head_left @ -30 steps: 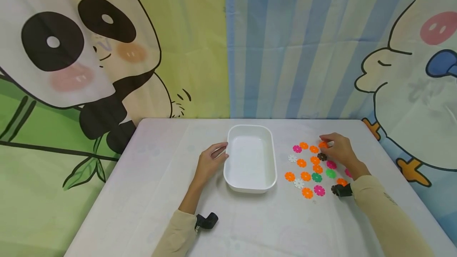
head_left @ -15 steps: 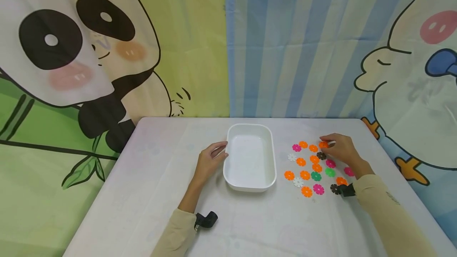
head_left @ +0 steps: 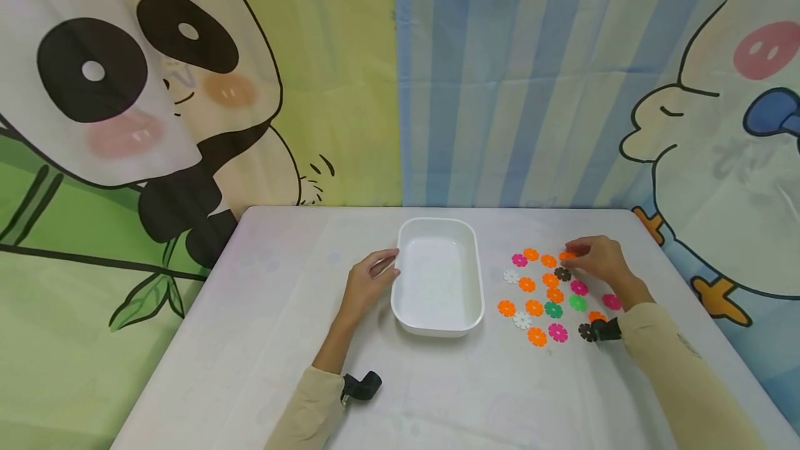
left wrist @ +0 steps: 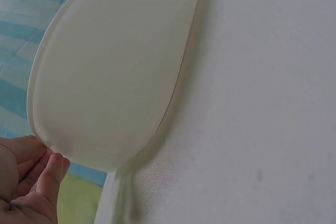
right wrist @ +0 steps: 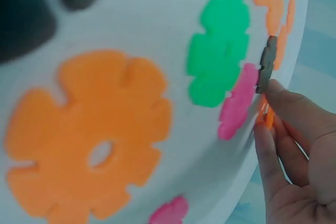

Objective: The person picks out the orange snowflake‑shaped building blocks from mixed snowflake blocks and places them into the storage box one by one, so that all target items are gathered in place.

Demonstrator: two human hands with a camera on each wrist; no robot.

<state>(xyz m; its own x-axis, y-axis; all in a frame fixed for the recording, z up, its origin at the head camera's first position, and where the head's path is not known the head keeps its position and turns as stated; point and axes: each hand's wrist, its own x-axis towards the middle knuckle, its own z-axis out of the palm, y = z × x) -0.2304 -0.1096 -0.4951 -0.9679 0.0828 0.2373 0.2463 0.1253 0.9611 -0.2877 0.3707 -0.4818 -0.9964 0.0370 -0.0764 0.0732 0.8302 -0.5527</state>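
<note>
My right hand reaches to the far end of a scatter of flat flower-shaped discs on the white table. Its thumb and fingers pinch an orange disc; the fingertips curl over it. A brown disc lies just beside them, then a pink disc and a green one. My left hand rests with relaxed fingers against the left wall of an empty white tray.
Several orange, pink, white, green and brown discs lie right of the tray. A large orange disc sits close under my right wrist. Cartoon cloth backdrops hang behind the table's far edge. Bare tabletop stretches left of the tray.
My right fingertips have drawn in over the orange disc at the far end of the scatter. The left hand and the tray have stayed where they were.
</note>
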